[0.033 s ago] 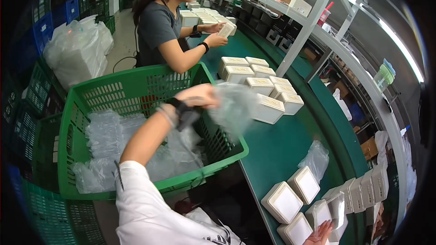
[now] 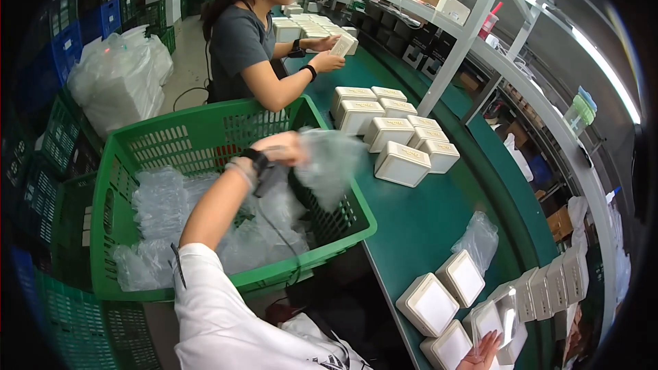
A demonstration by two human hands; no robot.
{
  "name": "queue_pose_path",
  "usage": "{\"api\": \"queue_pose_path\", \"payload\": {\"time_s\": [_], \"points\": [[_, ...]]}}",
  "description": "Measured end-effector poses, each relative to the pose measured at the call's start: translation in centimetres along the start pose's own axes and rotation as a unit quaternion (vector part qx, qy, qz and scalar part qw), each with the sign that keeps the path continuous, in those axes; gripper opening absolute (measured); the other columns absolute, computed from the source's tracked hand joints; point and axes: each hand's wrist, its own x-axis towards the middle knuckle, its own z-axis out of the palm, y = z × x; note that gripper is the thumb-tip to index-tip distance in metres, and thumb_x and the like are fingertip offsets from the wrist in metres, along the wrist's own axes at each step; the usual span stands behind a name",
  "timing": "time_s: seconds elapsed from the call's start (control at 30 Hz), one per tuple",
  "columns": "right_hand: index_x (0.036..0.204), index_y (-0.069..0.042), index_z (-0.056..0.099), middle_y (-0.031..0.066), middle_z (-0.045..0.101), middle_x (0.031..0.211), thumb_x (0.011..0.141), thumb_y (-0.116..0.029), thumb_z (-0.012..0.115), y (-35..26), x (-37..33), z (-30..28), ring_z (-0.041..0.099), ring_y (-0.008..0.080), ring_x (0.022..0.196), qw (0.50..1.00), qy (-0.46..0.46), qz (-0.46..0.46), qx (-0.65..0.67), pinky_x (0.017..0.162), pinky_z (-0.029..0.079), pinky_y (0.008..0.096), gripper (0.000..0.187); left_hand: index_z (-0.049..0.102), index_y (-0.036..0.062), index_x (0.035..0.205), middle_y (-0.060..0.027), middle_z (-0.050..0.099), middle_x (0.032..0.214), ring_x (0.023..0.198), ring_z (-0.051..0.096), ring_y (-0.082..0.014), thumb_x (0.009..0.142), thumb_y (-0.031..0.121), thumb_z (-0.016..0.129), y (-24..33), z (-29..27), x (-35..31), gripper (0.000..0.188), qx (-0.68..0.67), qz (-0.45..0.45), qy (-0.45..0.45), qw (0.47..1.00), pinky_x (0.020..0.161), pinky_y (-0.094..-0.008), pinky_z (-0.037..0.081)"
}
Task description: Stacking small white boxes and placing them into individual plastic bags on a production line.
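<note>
The left hand (image 2: 279, 148) grasps a clear bag (image 2: 332, 168) in its fingers (both are blurred) over the right side of the green basket (image 2: 205, 120), where more bags (image 2: 161, 202) lie. The right hand (image 2: 483, 353), at the lower edge, has its fingers at some clear plastic (image 2: 508, 315) among white boxes (image 2: 428, 305) on the tabletop (image 2: 406, 226); whether they grip it, I cannot tell.

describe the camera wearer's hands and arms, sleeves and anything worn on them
The left arm has a white sleeve ending near the elbow. A black band circles the wrist, with a paler strap beside it. The left hand is blurred but looks gloveless. The right hand wears no glove; its sleeve is out of view.
</note>
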Motion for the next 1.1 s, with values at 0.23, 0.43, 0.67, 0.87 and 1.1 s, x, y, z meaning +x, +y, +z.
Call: {"api": "queue_pose_path", "payload": {"time_s": [0.23,0.43,0.67,0.87,1.1], "points": [[0.14,0.0,0.04,0.015,0.038,0.146,0.1,-0.019,0.049,1.3,-0.7,1.0,0.051,0.0217,0.112,0.988,-0.065,0.133,0.051,0.089,0.044,0.0289,0.045,0.073,0.0133,0.099,-0.0121,0.066,0.112,0.1,0.063,-0.033,0.087,0.023,0.054,-8.0,1.2,-7.4,0.024,0.408,-0.542,0.174,0.714,0.081,-0.0437,0.052],[0.137,0.003,0.04,0.017,0.039,0.141,0.097,-0.019,0.054,6.9,2.0,0.0,0.047,0.0288,0.123,0.917,-0.188,0.267,0.228,0.098,0.043,0.0374,0.047,0.045,0.0092,0.137,-0.0219,0.061,0.118,0.11,0.061,-0.0296,0.069,0.031,0.083,9.4,5.2,-3.2,0.081,0.163,0.15,0.237,0.946,0.09,-0.0401,0.051],[0.116,0.007,0.053,0.0174,0.064,0.11,0.101,-0.011,0.045,6.6,-5.4,6.2,0.064,0.0273,0.1,0.801,-0.19,0.422,0.38,0.086,0.056,0.0338,0.025,0.003,0.013,0.151,-0.017,0.013,0.153,0.138,0.029,-0.0324,0.054,0.03,0.094,21.4,25.7,-4.3,0.135,-0.238,0.444,-0.135,0.853,0.109,-0.0507,0.031],[0.127,0.003,0.049,0.0158,0.059,0.121,0.096,-0.017,0.055,9.1,-6.4,2.9,0.06,0.0253,0.11,0.884,-0.179,0.342,0.265,0.091,0.051,0.0347,0.038,0.012,0.0061,0.147,-0.0151,0.022,0.147,0.136,0.032,-0.029,0.068,0.021,0.085,19.1,29.9,-4.8,0.109,-0.187,0.367,-0.162,0.897,0.112,-0.0439,0.029],[0.145,0.004,0.03,0.0165,0.033,0.151,0.091,-0.011,0.061,4.7,-9.0,2.6,0.041,0.029,0.132,0.915,-0.373,0.01,-0.154,0.106,0.035,0.0397,0.064,0.02,0.0058,0.144,-0.0176,0.025,0.144,0.137,0.032,-0.0288,0.067,0.018,0.084,18.3,30.3,-7.0,0.101,-0.356,0.246,-0.184,0.882,0.113,-0.0441,0.027]]}}
